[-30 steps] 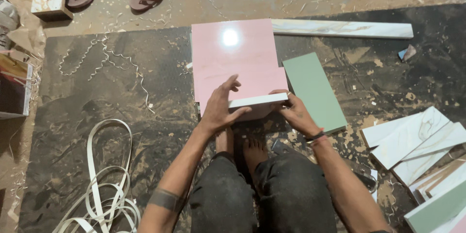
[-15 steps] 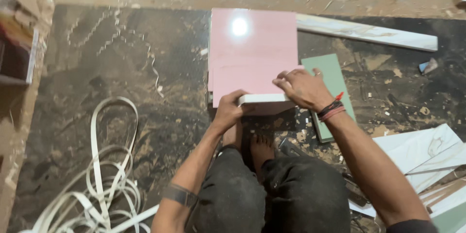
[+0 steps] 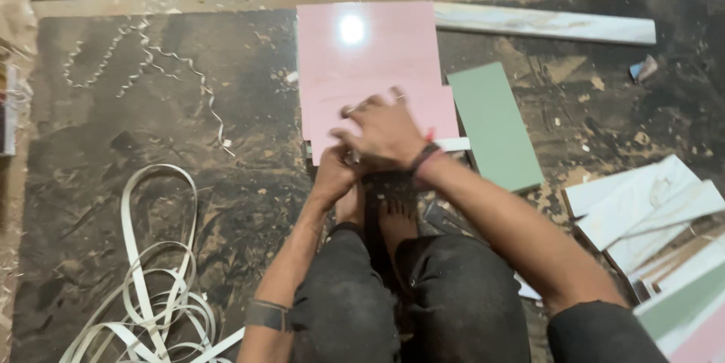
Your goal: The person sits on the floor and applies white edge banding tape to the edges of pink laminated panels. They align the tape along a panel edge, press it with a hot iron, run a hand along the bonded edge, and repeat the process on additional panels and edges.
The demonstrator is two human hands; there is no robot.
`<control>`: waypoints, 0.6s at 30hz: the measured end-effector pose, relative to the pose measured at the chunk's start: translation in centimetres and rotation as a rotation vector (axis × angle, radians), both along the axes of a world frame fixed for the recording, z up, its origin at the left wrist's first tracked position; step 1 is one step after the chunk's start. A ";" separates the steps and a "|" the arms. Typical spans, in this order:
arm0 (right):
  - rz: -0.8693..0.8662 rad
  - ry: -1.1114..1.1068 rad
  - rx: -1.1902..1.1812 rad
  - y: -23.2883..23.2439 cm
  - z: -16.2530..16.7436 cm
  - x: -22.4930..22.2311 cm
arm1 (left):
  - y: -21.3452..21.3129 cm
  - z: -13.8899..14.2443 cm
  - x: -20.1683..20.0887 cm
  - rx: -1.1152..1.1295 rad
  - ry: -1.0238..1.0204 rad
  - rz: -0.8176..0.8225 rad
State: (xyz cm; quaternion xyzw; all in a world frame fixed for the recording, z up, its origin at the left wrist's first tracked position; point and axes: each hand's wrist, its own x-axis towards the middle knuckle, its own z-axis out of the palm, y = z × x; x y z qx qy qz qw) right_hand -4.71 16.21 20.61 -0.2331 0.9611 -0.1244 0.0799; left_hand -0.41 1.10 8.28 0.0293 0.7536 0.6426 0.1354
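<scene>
A dark marble-patterned floor slab [image 3: 151, 106] filled the view. At twelve o'clock from the person's knees lay a stack of pink laminate sheets [image 3: 362, 61], with a green panel [image 3: 495, 125] just beside it at two o'clock. A coil of white edge banding [image 3: 151, 287] sat at eight o'clock. The right hand [image 3: 385, 132] rested flat on the near pink sheet's edge, fingers spread. The left hand [image 3: 336, 174] was under it at that edge; its grip could not be told.

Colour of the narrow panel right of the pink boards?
Pale green panel, plain and matte; head view shows it best.
</scene>
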 end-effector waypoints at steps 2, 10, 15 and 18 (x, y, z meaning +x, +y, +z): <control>-0.062 -0.017 0.063 3.9 1.7 0.5 | -0.1 0.8 0.3 0.118 0.117 -0.074; -0.329 -0.268 -0.785 12.6 -2.5 0.9 | 0.8 3.6 0.5 0.136 0.143 -0.064; -0.623 -0.443 -1.007 13.0 -4.7 0.8 | 1.2 3.7 0.9 0.143 0.129 -0.037; -0.705 -0.447 -1.060 13.6 -4.5 1.5 | 1.2 3.8 1.0 0.082 0.143 -0.053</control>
